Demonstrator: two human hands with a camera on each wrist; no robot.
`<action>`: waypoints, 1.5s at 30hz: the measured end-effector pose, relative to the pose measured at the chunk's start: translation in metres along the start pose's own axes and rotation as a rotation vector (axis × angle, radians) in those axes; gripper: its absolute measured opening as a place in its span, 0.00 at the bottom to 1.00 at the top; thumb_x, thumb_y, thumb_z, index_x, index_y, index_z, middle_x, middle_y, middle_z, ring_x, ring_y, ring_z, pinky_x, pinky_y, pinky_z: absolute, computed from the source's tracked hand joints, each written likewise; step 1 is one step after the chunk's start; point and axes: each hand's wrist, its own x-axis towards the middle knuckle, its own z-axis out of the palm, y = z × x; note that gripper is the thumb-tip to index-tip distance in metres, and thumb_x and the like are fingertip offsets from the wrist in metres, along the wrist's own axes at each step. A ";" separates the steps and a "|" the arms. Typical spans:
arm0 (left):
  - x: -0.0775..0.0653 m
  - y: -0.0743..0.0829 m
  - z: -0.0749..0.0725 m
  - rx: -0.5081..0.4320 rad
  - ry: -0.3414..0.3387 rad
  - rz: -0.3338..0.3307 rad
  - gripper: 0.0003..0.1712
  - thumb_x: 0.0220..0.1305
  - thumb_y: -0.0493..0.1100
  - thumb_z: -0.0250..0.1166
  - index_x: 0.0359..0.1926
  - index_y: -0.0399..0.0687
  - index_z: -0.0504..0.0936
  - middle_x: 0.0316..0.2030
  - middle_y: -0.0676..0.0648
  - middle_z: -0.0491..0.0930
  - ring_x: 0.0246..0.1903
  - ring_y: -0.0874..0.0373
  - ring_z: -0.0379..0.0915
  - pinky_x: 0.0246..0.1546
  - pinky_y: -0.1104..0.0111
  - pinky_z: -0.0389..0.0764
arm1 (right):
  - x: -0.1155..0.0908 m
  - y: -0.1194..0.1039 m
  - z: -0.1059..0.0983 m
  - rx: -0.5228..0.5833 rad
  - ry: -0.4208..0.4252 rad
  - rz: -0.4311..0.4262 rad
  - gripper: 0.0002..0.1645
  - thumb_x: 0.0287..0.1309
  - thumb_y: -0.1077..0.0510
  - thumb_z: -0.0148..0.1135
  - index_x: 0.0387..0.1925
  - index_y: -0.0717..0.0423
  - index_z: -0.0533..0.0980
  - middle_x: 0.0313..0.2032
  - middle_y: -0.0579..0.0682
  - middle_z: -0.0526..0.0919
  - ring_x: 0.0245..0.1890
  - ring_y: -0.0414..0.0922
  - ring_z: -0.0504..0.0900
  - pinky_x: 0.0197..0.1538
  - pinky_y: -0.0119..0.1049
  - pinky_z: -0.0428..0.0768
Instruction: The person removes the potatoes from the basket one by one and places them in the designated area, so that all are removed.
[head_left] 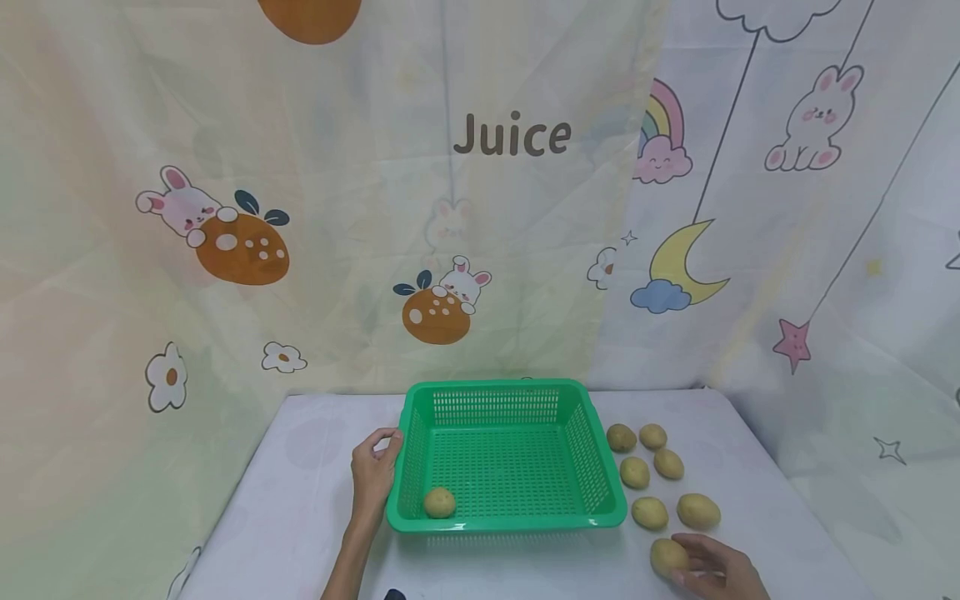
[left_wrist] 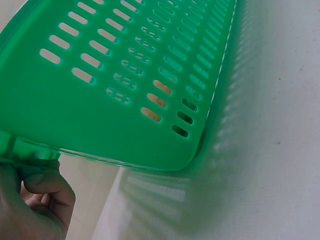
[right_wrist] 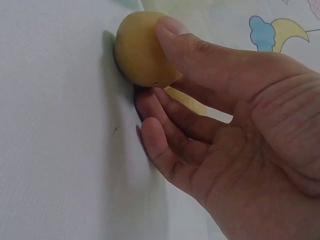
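A green plastic basket (head_left: 510,523) with slotted walls stands on the table, and one potato (head_left: 439,502) lies in its near left corner. My left hand (head_left: 374,473) grips the basket's left rim; in the left wrist view the curled fingers (left_wrist: 52,187) are at the rim's edge. To the right of the basket, my right hand (head_left: 716,568) holds a potato (head_left: 667,557) between thumb and fingers, low at the table. The right wrist view shows the thumb on top of this potato (right_wrist: 142,50), which seems to touch the white cloth.
Several more potatoes (head_left: 650,513) lie in a loose group along the basket's right side. A white cloth (head_left: 300,500) covers the table. Behind it hangs a printed curtain (head_left: 517,208). A small dark object (head_left: 394,594) shows at the bottom edge of the head view.
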 end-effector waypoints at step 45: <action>-0.002 -0.001 0.000 0.009 0.003 0.005 0.21 0.84 0.48 0.60 0.59 0.33 0.84 0.30 0.38 0.92 0.22 0.54 0.89 0.24 0.69 0.86 | -0.043 -0.031 -0.015 -0.094 0.524 -0.417 0.33 0.54 0.53 0.87 0.58 0.63 0.84 0.47 0.60 0.94 0.39 0.20 0.83 0.40 0.23 0.85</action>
